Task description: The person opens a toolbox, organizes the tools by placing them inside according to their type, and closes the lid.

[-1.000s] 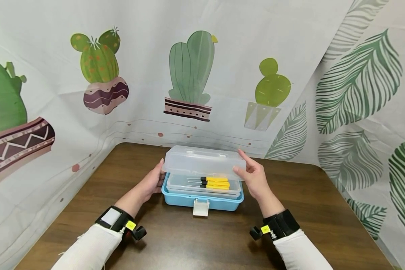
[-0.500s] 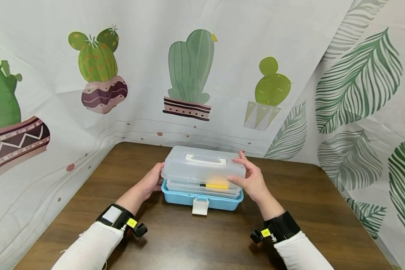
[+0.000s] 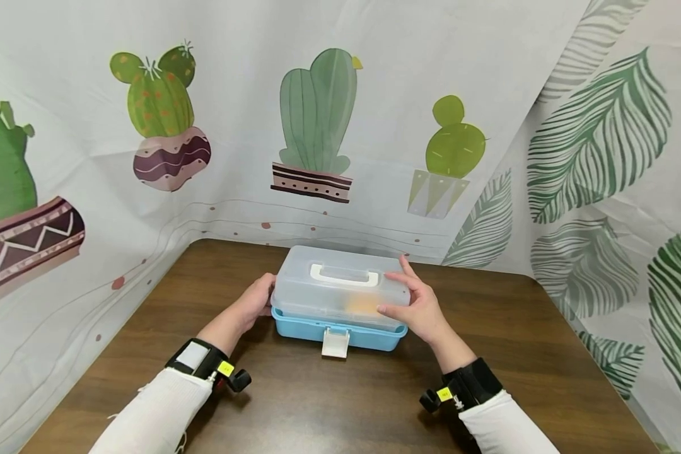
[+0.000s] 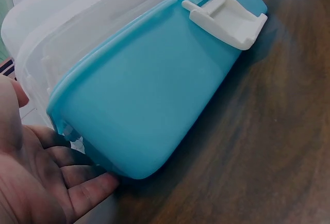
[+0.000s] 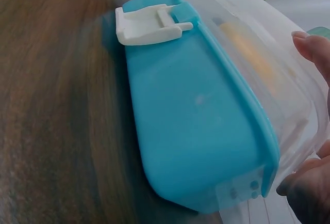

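A light-blue toolbox stands on the table with its clear, frosted lid tilted down low over it. A narrow gap shows between lid and base at the front. My right hand grips the lid's right end, thumb on the front and fingers over the top and end. My left hand rests at the box's left end; in the left wrist view its extended fingers touch the blue end wall. The white latch hangs open in front. Yellow screwdrivers show as a blur through the lid.
The brown wooden table lies under the box. A white cloth printed with cacti and leaves hangs close behind the table. A white carrying handle lies on top of the lid.
The right hand has brought the lid forward and down over the trays and screwdrivers, which were uncovered before. The left hand has stayed at the left end.
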{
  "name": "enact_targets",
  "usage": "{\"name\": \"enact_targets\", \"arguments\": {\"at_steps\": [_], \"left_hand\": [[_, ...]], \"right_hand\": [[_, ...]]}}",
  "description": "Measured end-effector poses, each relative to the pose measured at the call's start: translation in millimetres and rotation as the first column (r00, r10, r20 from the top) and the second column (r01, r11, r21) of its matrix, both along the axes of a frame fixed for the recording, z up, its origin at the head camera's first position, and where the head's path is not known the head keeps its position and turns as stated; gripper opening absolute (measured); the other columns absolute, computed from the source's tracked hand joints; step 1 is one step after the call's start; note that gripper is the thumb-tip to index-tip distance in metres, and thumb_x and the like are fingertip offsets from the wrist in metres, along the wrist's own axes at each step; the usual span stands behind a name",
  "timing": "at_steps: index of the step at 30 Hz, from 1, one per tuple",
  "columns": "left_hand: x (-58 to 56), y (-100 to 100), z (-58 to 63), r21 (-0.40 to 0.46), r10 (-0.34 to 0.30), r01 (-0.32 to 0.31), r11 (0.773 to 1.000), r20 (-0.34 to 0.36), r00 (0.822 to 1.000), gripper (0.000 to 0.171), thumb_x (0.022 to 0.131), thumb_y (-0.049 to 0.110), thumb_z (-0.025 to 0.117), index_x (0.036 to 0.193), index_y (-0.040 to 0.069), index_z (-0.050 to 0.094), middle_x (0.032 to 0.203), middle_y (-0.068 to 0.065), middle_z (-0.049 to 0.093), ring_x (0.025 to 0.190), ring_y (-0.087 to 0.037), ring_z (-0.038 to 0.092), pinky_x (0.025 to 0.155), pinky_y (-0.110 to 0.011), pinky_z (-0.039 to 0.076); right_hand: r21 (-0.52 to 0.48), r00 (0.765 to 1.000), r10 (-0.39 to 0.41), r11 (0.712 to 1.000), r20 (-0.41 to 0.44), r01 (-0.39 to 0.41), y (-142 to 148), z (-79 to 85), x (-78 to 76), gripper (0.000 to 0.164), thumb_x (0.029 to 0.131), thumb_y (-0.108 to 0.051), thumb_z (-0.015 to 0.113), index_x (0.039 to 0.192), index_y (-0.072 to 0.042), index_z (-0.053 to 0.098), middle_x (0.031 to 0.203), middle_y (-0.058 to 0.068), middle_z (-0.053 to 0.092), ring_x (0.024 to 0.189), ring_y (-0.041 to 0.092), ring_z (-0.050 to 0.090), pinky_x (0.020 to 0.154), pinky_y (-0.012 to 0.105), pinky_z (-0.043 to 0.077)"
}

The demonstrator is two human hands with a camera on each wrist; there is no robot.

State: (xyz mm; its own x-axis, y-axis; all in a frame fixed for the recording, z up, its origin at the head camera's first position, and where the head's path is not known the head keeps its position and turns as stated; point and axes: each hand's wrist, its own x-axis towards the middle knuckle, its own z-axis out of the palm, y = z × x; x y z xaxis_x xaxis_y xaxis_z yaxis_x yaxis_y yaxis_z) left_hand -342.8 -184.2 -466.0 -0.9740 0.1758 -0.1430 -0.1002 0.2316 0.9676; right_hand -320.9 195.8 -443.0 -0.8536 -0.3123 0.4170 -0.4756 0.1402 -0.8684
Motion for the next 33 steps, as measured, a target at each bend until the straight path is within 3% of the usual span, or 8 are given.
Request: {"name": "enact_targets", "arguments": {"at_steps": [5, 8, 11, 14, 21, 33], "left_hand": [[-1.3, -0.8, 0.4, -0.016, -0.011, 0.011, 1.0, -0.012, 1.0, 0.05, 0.108, 0.039, 0.029, 0.124, 0.007, 0.065, 0.113, -0.007, 0.069, 0.099, -0.018, 0.065, 0.084, -0.032, 0.055], [-3.0, -0.9, 0.1, -0.003, -0.01, 0.01, 1.0, -0.023, 1.0, 0.049, 0.11, 0.042, 0.033, 0.121, 0.008, 0.067, 0.106, -0.004, 0.071, 0.095, -0.018, 0.066, 0.083, -0.033, 0.056], [-4.2, -0.4, -0.1, 0.017, -0.018, 0.019, 1.0, -0.033, 0.999, 0.047, 0.11, 0.045, 0.037, 0.12, 0.011, 0.068, 0.1, 0.0, 0.072, 0.092, -0.015, 0.068, 0.082, -0.033, 0.057], [-4.6, 0.1, -0.1, 0.031, -0.028, 0.029, 0.999, -0.031, 0.999, 0.046, 0.11, 0.043, 0.038, 0.125, 0.012, 0.068, 0.101, 0.002, 0.074, 0.092, -0.013, 0.07, 0.082, -0.033, 0.058], [-3.6, -1.5, 0.6, 0.019, -0.052, 0.053, 0.998, -0.037, 0.998, 0.049, 0.112, 0.037, 0.034, 0.149, 0.011, 0.054, 0.114, -0.002, 0.073, 0.095, -0.011, 0.069, 0.084, -0.032, 0.056], [-2.4, 0.6, -0.6, 0.022, -0.055, 0.055, 0.998, -0.013, 0.998, 0.051, 0.111, 0.035, 0.034, 0.157, 0.015, 0.044, 0.128, -0.01, 0.069, 0.099, -0.012, 0.068, 0.087, -0.032, 0.056]], "right_hand": [[0.007, 1.0, 0.007, 1.0, -0.014, -0.007, -1.6, -1.3, -0.4, 0.061, 0.079, 0.002, 0.086, 0.136, -0.001, 0.063, 0.174, 0.006, 0.012, 0.162, 0.036, 0.001, 0.11, 0.01, 0.038], [0.058, 0.999, -0.025, 0.998, -0.027, 0.027, -1.3, -2.2, -0.9, 0.062, 0.078, -0.003, 0.088, 0.136, -0.008, 0.066, 0.174, 0.001, 0.014, 0.162, 0.036, 0.006, 0.119, 0.028, 0.039], [0.115, 0.998, -0.05, 0.992, -0.042, 0.055, -1.5, -3.2, -0.4, 0.063, 0.077, -0.01, 0.09, 0.136, -0.015, 0.067, 0.174, -0.003, 0.014, 0.161, 0.036, 0.01, 0.124, 0.053, 0.03], [0.142, 0.996, -0.057, 0.988, -0.062, 0.065, -2.0, -5.0, -0.4, 0.063, 0.077, -0.013, 0.092, 0.135, -0.017, 0.068, 0.174, -0.002, 0.014, 0.161, 0.039, 0.011, 0.122, 0.066, 0.027], [0.157, 0.993, -0.07, 0.984, -0.091, 0.084, -3.4, -8.3, -2.0, 0.064, 0.075, -0.014, 0.093, 0.134, -0.017, 0.07, 0.174, 0.001, 0.016, 0.16, 0.039, 0.014, 0.122, 0.066, 0.027], [0.211, 0.994, -0.074, 0.973, -0.083, 0.09, -1.3, -4.7, 1.6, 0.069, 0.073, -0.012, 0.093, 0.137, -0.013, 0.067, 0.174, 0.004, 0.012, 0.16, 0.04, 0.013, 0.121, 0.069, 0.026]]}}
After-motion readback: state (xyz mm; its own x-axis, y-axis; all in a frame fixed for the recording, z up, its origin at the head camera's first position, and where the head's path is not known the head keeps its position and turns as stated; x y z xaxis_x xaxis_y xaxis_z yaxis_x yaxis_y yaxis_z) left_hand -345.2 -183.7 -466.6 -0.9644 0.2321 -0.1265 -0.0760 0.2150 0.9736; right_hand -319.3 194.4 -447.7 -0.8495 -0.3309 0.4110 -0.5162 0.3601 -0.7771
